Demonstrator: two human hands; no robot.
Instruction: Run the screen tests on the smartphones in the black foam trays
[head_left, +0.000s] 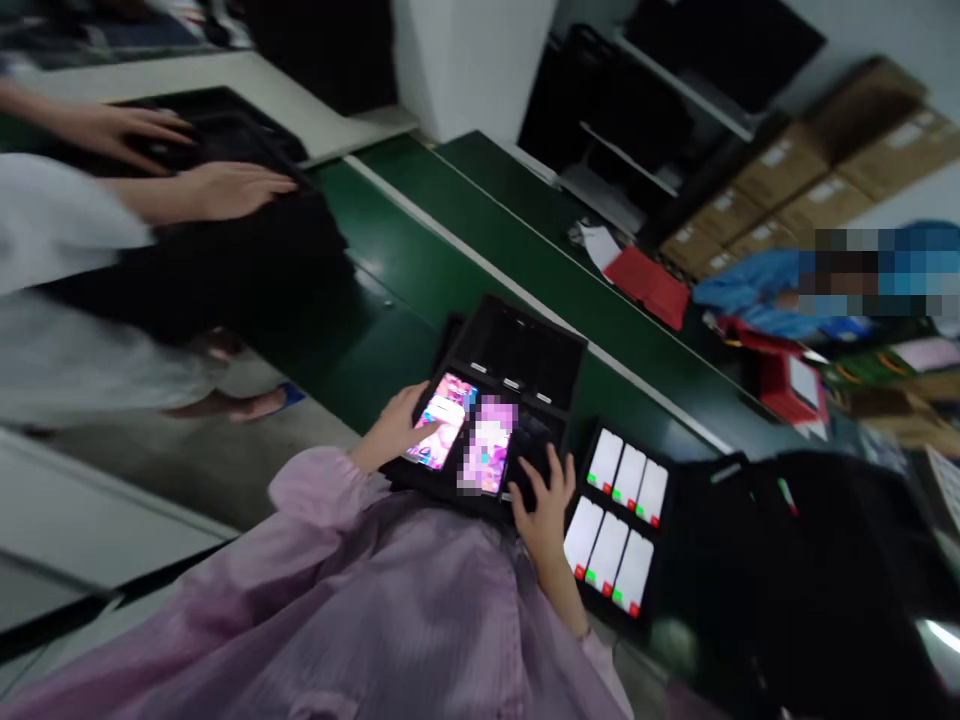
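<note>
A black tray point(576, 352) with slots for phones sits in front of me at the bench edge. In its near row lie a lit phone point(450, 395) with a pink screen, a second lit phone point(489, 462), partly blurred out, and a dark phone point(534, 428). My left hand point(395, 430) rests at the tray's left side, its thumb over the first lit phone. Over the dark phone at the right, my right hand point(546, 500) spreads its fingers, touching or just above it. The tray's far row looks dark; its contents are hard to make out.
Right of me, another black tray point(660, 500) holds several phones with white screens. The green bench point(405, 240) runs diagonally. At the left, a co-worker's hands point(217, 190) rest on black trays. Across the bench sit a person in blue point(757, 290), red folders point(649, 285) and cardboard boxes point(787, 165).
</note>
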